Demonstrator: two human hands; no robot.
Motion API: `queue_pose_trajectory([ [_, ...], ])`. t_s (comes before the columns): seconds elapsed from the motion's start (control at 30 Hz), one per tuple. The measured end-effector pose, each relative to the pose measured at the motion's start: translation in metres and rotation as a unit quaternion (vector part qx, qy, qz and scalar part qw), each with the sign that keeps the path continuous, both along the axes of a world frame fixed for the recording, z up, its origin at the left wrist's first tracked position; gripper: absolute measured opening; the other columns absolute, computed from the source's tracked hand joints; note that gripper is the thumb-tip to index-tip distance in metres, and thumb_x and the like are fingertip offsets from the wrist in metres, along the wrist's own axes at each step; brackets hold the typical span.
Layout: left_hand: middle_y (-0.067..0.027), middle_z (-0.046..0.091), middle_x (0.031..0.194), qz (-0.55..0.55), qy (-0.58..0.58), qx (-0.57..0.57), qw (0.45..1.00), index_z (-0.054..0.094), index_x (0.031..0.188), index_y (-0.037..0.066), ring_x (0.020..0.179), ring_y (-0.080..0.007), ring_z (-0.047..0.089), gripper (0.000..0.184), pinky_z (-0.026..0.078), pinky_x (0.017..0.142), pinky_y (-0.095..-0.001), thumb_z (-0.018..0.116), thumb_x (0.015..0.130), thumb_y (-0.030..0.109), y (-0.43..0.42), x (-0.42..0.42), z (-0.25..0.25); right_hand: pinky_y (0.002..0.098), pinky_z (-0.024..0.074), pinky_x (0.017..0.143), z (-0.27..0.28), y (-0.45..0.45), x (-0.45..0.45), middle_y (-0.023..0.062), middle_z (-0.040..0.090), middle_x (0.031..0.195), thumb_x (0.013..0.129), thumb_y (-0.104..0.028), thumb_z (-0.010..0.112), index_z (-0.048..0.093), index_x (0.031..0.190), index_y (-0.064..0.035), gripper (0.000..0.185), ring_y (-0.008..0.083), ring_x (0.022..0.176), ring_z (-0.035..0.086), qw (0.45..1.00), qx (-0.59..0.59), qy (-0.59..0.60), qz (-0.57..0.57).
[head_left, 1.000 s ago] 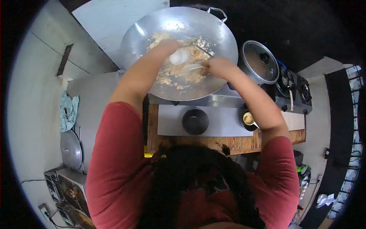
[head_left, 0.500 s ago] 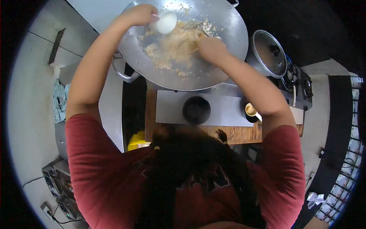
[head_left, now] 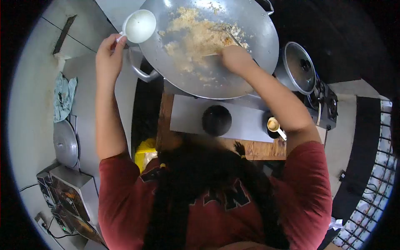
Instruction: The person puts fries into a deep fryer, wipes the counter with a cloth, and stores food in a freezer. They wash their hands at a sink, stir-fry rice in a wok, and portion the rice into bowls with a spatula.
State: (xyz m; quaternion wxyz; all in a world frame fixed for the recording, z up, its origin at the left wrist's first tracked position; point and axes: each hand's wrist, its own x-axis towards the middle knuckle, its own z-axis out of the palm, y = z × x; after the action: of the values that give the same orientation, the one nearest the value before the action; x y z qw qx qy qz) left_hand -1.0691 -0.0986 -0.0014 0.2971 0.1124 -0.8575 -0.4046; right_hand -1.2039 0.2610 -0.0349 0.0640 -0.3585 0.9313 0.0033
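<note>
My left hand is closed on the handle of a white cup, held past the left rim of a wide metal wok. The cup looks empty but for a pale film. My right hand grips a long thin metal cooking utensil, whose far end lies in the food. Crumbly, rice-like tan food spreads over the wok's middle, with whiter bits at its right. A pale, flat edge pokes out left of my right hand; I cannot tell what it is.
A black bowl and a white scoop over a dark container stand on the counter in front. Right of the wok is a pot with a glass lid, near burners. A cloth and round lid are at left.
My left hand has moved with the white cup from over the food to outside the wok's left rim. My right hand stays over the wok with the utensil.
</note>
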Motion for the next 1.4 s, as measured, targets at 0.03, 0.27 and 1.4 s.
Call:
queue_pose_trajectory([
  [0.03, -0.0032, 0.066, 0.089, -0.001, -0.001, 0.001, 1.0, 0.067, 0.106, 0.001, 0.082, -0.0116, 0.059, 0.027, 0.046, 0.078, -0.0244, 0.062, 0.099, 0.026, 0.003, 0.003, -0.004, 0.0473, 0.0557, 0.077, 0.013, 0.006, 0.009, 0.0233, 0.07, 0.091, 0.083, -0.012, 0.058, 0.072, 0.09, -0.0012, 0.019, 0.0367, 0.085, 0.07, 1.0, 0.001, -0.001, -0.001],
  [0.27, -0.0062, 0.064, 0.089, 0.047, -0.028, 0.102, 0.993, 0.067, 0.102, 0.001, 0.077, -0.0132, 0.061, 0.026, 0.047, 0.067, -0.0271, 0.065, 0.096, 0.026, 0.013, 0.009, -0.016, 0.0506, 0.0525, 0.077, 0.05, 0.016, 0.064, 0.0236, 0.069, 0.091, 0.094, -0.025, 0.051, 0.071, 0.103, -0.0054, 0.029, 0.0402, 0.086, 0.068, 0.989, 0.089, -0.118, 0.02],
  [1.4, -0.0035, 0.066, 0.089, 0.121, 0.09, 0.203, 0.968, 0.069, 0.099, 0.0, 0.081, -0.01, 0.058, 0.023, 0.047, 0.072, -0.0248, 0.07, 0.093, 0.022, 0.002, 0.045, -0.041, 0.0492, 0.0544, 0.083, -0.033, -0.138, -0.005, 0.0217, 0.07, 0.098, 0.088, -0.012, 0.049, 0.071, 0.103, -0.0041, 0.027, 0.0398, 0.09, 0.069, 0.996, -0.087, -0.007, -0.03],
])
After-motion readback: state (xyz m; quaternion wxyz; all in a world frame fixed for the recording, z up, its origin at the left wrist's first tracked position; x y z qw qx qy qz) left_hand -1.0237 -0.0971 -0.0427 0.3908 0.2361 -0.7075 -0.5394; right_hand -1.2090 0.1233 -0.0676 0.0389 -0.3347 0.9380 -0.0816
